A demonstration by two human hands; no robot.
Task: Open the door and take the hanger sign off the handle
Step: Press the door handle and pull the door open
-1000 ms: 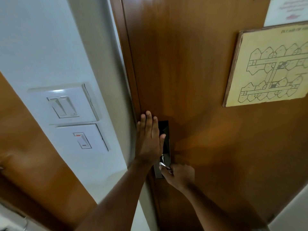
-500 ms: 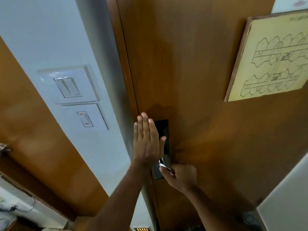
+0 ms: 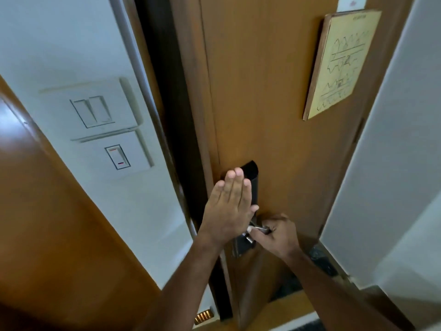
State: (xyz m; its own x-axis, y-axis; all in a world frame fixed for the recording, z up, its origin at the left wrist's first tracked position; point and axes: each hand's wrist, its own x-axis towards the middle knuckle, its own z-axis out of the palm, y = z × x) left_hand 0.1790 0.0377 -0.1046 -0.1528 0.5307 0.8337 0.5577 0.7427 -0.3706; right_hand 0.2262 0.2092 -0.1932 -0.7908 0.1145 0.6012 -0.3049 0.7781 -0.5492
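Door (image 3: 262, 91) ajar — flat, spread left hand (image 3: 229, 206) against it, right hand (image 3: 276, 235) gripping handle (image 3: 253, 229).

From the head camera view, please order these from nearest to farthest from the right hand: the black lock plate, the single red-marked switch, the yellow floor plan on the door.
1. black lock plate: right beside the right hand, just to its left, on the door.
2. yellow floor plan: up and to the right, on the door.
3. single red-marked switch: far left, on the white wall past the door frame.
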